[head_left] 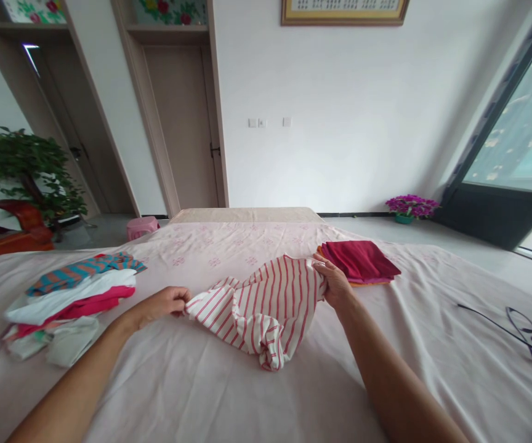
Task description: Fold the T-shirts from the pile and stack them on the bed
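A white shirt with red stripes (275, 295) spreads in crumpled folds over the pale pink cloth (192, 381) in front of me. My left hand (177, 301) is closed on the shirt's left end, pulling it into a narrow point. At the other end, my right hand (333, 280) pinches the upper right edge. Toward the front, one part of the shirt is bunched and rolled. Just beyond my right hand lies a folded stack with a dark red cloth (362, 258) on top and orange beneath.
Loose clothes (72, 301), striped, white, pink and pale, are heaped at the left. Black-framed glasses (524, 335) rest at the far right. Beyond the cloth are a pink stool (142, 227), purple flowers in a green pot (411, 208) and a leafy plant (26, 172).
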### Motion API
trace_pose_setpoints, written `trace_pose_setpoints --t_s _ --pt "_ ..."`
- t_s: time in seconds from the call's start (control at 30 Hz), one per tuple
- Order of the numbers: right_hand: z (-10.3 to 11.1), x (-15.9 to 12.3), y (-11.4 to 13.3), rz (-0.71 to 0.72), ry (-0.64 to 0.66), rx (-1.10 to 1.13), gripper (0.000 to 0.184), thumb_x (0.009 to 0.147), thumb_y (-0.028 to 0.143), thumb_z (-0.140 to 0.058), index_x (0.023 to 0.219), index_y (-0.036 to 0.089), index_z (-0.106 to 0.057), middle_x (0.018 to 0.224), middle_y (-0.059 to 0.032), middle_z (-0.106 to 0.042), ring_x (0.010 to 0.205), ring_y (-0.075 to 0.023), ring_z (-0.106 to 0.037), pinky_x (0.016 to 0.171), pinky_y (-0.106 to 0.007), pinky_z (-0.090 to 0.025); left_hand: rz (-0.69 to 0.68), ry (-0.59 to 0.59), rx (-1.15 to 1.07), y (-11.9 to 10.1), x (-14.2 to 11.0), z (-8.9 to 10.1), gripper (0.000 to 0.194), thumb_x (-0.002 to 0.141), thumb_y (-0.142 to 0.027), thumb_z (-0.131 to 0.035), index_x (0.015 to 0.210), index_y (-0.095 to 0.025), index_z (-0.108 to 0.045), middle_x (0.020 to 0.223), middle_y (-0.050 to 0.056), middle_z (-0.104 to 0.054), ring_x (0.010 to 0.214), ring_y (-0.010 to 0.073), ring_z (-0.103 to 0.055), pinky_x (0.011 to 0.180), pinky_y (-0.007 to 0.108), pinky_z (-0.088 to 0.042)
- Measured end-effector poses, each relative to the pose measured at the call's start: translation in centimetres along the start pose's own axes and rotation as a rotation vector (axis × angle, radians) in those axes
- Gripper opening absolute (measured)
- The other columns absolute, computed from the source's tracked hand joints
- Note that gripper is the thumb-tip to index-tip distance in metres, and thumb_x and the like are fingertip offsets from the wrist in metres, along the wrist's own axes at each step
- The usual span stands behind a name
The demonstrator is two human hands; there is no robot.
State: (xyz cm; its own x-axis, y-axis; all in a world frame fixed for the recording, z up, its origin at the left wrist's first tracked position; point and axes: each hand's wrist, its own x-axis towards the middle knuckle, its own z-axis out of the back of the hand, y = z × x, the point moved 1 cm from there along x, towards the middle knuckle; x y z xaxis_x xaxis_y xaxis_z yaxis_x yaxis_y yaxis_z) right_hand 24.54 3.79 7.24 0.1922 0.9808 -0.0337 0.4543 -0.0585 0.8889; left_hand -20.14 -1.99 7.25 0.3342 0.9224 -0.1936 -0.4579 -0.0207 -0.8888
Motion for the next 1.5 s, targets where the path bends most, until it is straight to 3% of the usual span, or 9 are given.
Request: trace_pose_setpoints --t_s 0.1,0.2,0.4,0.63,0.9,1.03,1.17,1.33,1.5 --pt "0.4 0.3 -1.1 -0.032 -0.027 -0.034 0.051 0.064 0.019 -0.075 0.113 0.019 -0.062 0.075 0.0009 -0.068 0.062 -0.0121 -0.063 0.058 -0.022 -0.052 0.069 0.044 0.223 1.6 -0.1 0.7 0.014 0.059 -0.023 -0.053 0.066 -0.02 -0.065 0.062 -0.003 -0.061 0.062 0.0164 -0.055 0.061 0.024 -0.039" --pt "0.9 0.0 -2.3 -0.069 -0.02 -0.277 0.054 0.062 0.024 -0.075 0.115 0.019 -0.061 0.07 0.0016 -0.067 0.054 -0.0132 -0.061 0.046 -0.022 -0.045 0.016 -0.106 0.273 1.9 0.8 0.5 0.02 0.065 -0.027 -0.053 0.073 -0.02 -0.069 0.075 -0.001 -0.069 0.077 0.0205 -0.061 0.071 0.026 -0.043" --pt "0.5 -1.1 -3.4 -0.092 0.254 -0.476 0.033 0.058 0.021 -0.072 0.09 0.015 -0.067 0.067 -0.0018 -0.068 0.063 -0.0202 -0.065 0.055 -0.028 -0.05 -0.027 -0.281 0.385 1.5 2.8 -3.3 0.038 0.066 -0.04 -0.066 0.099 -0.02 -0.071 0.1 0.005 -0.073 0.096 0.0252 -0.065 0.083 0.027 -0.045" --pt "1.3 1.0 -2.4 0.03 -0.053 -0.184 0.038 0.062 0.024 -0.068 0.099 0.02 -0.066 0.075 -0.0016 -0.069 0.067 -0.0172 -0.064 0.06 -0.027 -0.053 -0.148 -0.383 0.181 1.1 1.3 -4.0 0.029 0.076 -0.035 -0.053 0.096 -0.019 -0.067 0.084 -0.002 -0.069 0.082 0.0203 -0.062 0.074 0.024 -0.045" --pt "1.9 -0.2 -4.0 -0.134 0.141 -0.333 0.024 0.06 0.025 -0.071 0.084 0.018 -0.067 0.068 -0.0017 -0.069 0.063 -0.0191 -0.064 0.06 -0.03 -0.052 0.042 0.053 0.042 0.6 -1.6 -0.4 0.025 0.067 -0.026 -0.062 0.088 -0.021 -0.074 0.088 0.001 -0.072 0.085 0.0209 -0.063 0.072 0.025 -0.045" --pt "1.5 -0.6 -4.1 -0.095 0.185 -0.396 0.025 0.063 0.035 -0.073 0.078 0.017 -0.066 0.066 -0.0015 -0.068 0.065 -0.0193 -0.064 0.062 -0.029 -0.051 0.051 -0.206 -0.036 0.1 0.4 0.2 0.05 0.073 -0.047 -0.063 0.114 -0.019 -0.068 0.108 0.009 -0.071 0.097 0.025 -0.066 0.074 0.028 -0.048" --pt "1.3 -0.6 -4.0 -0.094 0.208 -0.453 0.03 0.067 0.044 -0.07 0.077 0.016 -0.065 0.066 -0.0018 -0.068 0.061 -0.0176 -0.062 0.057 -0.026 -0.047 0.023 -0.476 0.266 1.5 4.4 -1.2 0.059 0.061 -0.047 -0.071 0.111 -0.015 -0.067 0.104 0.012 -0.07 0.093 0.0259 -0.066 0.076 0.03 -0.048" --pt "1.3 -0.4 -3.5 -0.016 0.246 -0.668 0.035 0.075 0.052 -0.061 0.071 0.017 -0.061 0.062 -0.0008 -0.063 0.057 -0.0153 -0.055 0.053 -0.024 -0.039 -0.019 -0.527 0.362 2.8 6.5 -2.9 0.024 0.064 -0.039 -0.067 0.076 -0.019 -0.067 0.083 0.006 -0.069 0.084 0.0225 -0.063 0.078 0.029 -0.045" --pt "1.9 0.3 -3.5 0.265 0.078 -0.942 0.039 0.077 0.052 -0.058 0.058 0.019 -0.049 0.053 0.0029 -0.047 0.055 -0.0118 -0.042 0.05 -0.022 -0.028 -0.098 -0.616 0.086 1.7 5.0 -1.9 0.034 0.076 -0.052 -0.054 0.082 -0.019 -0.06 0.078 0.001 -0.066 0.08 0.0185 -0.061 0.071 0.026 -0.046"
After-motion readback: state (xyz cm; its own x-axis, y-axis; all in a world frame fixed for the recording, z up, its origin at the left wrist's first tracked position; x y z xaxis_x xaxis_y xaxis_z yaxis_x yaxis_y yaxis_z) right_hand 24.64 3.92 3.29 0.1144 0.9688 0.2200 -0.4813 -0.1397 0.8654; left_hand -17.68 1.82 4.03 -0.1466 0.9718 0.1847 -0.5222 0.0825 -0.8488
